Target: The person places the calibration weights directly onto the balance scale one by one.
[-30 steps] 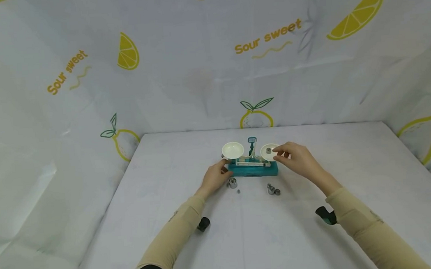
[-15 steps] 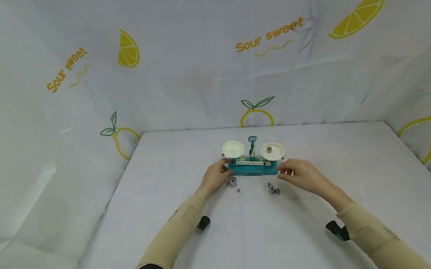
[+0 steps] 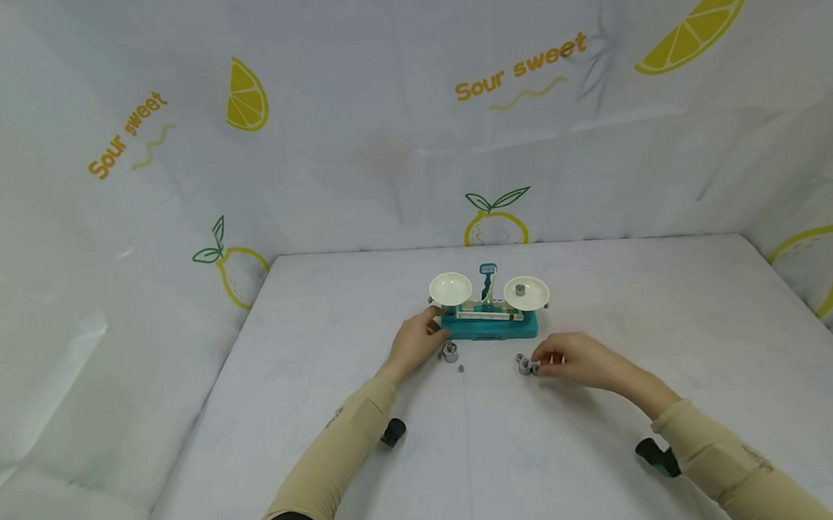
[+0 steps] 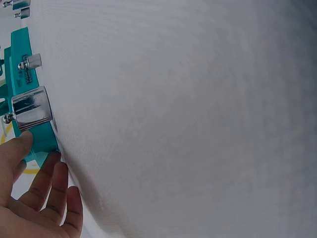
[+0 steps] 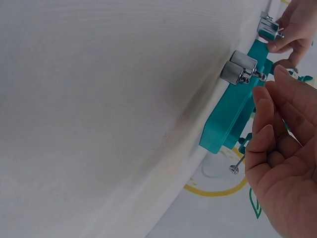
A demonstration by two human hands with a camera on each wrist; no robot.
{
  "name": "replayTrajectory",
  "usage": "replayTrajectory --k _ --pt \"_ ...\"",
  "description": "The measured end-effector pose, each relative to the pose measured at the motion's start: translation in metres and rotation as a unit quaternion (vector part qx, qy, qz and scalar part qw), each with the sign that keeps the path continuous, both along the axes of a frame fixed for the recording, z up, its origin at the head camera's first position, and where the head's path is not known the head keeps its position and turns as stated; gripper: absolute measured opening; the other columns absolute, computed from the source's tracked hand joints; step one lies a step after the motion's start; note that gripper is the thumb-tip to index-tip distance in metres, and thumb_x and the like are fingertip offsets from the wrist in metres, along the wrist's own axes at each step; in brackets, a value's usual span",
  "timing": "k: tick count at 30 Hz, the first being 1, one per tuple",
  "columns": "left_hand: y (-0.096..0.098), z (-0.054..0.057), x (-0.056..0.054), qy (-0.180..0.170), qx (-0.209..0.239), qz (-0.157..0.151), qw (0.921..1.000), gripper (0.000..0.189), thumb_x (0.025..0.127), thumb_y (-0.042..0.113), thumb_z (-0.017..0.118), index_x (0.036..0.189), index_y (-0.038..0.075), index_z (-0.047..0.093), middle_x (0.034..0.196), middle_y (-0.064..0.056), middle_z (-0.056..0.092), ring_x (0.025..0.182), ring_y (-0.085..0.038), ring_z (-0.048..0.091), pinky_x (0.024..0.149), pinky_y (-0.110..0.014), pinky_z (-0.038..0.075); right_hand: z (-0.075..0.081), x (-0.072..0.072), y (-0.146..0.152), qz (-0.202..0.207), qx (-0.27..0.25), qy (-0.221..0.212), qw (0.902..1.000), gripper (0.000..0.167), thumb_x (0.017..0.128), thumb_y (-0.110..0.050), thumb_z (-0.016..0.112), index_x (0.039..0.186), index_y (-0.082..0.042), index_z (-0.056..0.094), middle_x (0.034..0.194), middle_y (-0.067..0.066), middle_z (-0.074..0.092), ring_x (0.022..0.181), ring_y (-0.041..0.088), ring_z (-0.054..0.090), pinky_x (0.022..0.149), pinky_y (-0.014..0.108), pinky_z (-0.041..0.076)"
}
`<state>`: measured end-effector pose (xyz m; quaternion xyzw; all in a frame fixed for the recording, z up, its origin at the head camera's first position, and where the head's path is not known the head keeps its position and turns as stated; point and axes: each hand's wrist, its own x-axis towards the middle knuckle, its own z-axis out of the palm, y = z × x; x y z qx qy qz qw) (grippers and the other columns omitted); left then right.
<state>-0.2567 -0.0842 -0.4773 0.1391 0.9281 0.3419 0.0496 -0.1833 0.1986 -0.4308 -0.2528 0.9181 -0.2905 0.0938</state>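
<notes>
A teal balance scale (image 3: pixel 489 329) with two white pans stands toward the back of the table. My left hand (image 3: pixel 416 343) holds the left end of its base; in the left wrist view the thumb (image 4: pixel 22 144) lies at the base's front. The left pan (image 3: pixel 450 288) is bare; one metal weight (image 3: pixel 520 289) sits in the right pan (image 3: pixel 537 300). In front of the base, my right hand (image 3: pixel 583 361) reaches down beside a cluster of metal weights (image 3: pixel 524 366). In the right wrist view its thumb and fingers (image 5: pixel 263 106) are apart, close to the weights' knobs.
A large metal weight (image 3: pixel 450 352) stands before the scale's left end, with a tiny weight (image 3: pixel 461 368) to its right. White sheeting with lemon prints (image 3: pixel 353 160) rises behind the white table (image 3: pixel 472 463).
My right hand has come down from the right pan, past the base's right end, to the weights in front. The weight stays in the pan. My left hand has stayed in place.
</notes>
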Motion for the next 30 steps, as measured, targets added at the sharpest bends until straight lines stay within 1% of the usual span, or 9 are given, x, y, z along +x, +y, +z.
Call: replayTrajectory --k 3,8,16,30 --pt "0.000 0.001 0.000 -0.001 0.003 0.001 1.0000 0.040 0.091 0.028 0.059 0.129 0.018 0.052 0.106 -0.008 0.068 0.093 -0.020 0.065 0.080 -0.034 0.052 -0.003 -0.001 -0.001 -0.001 0.010 -0.012 0.9999 0.014 0.082 -0.011 0.068 0.095 -0.006 0.068 0.082 -0.004 0.065 0.072 0.003 0.051 0.062 0.019 0.045" --pt "0.000 0.001 0.001 0.000 0.002 0.000 1.0000 0.040 0.091 0.028 0.059 0.129 0.019 0.052 0.105 -0.008 0.068 0.093 -0.019 0.065 0.079 -0.034 0.052 -0.006 -0.003 -0.001 -0.001 0.019 -0.017 0.9997 0.016 0.081 -0.011 0.069 0.095 -0.005 0.068 0.079 -0.004 0.063 0.070 0.004 0.049 0.061 0.019 0.044" --pt "0.001 -0.001 0.001 -0.002 0.002 0.006 1.0000 0.039 0.091 0.028 0.059 0.129 0.019 0.052 0.105 -0.008 0.068 0.093 -0.020 0.065 0.080 -0.034 0.052 -0.010 -0.005 0.000 -0.002 0.030 -0.024 0.9992 0.019 0.080 -0.011 0.070 0.097 -0.004 0.068 0.079 -0.005 0.062 0.071 0.006 0.049 0.062 0.021 0.044" --pt "0.001 0.001 0.002 0.002 0.003 0.004 1.0000 0.039 0.091 0.027 0.059 0.129 0.018 0.053 0.105 -0.009 0.068 0.093 -0.020 0.065 0.080 -0.034 0.052 -0.018 -0.011 0.001 0.002 0.035 -0.034 0.9988 0.019 0.080 -0.007 0.068 0.099 -0.001 0.067 0.080 -0.004 0.063 0.072 0.005 0.050 0.063 0.020 0.045"
